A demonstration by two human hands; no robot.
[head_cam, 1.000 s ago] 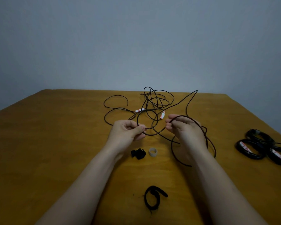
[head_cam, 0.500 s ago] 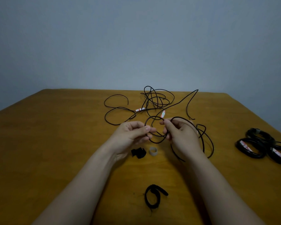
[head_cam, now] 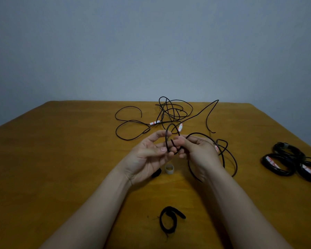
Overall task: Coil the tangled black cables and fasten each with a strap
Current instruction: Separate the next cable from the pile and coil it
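Observation:
A tangle of thin black cables (head_cam: pixel 172 112) with small white-and-red labels lies at the far middle of the wooden table (head_cam: pixel 43 168). Both hands meet over the table's middle on one black cable (head_cam: pixel 223 155). My right hand (head_cam: pixel 197 153) pinches it, and loops of it hang round that hand's right side. My left hand (head_cam: pixel 149 157), palm up, holds a small upright loop of the same cable at its fingertips. A black strap (head_cam: pixel 169 220), curled into a loop, lies near the front edge.
A pale ring of tape (head_cam: pixel 169 169) and a small black strap piece (head_cam: pixel 156 173), partly hidden by my left hand, lie under the hands. Several coiled, labelled black cables (head_cam: pixel 291 162) are stacked at the right edge.
Both hands have come together and risen slightly. The loop between them has shrunk and now stands upright, and my left palm has turned upward. More slack has gathered at the right hand.

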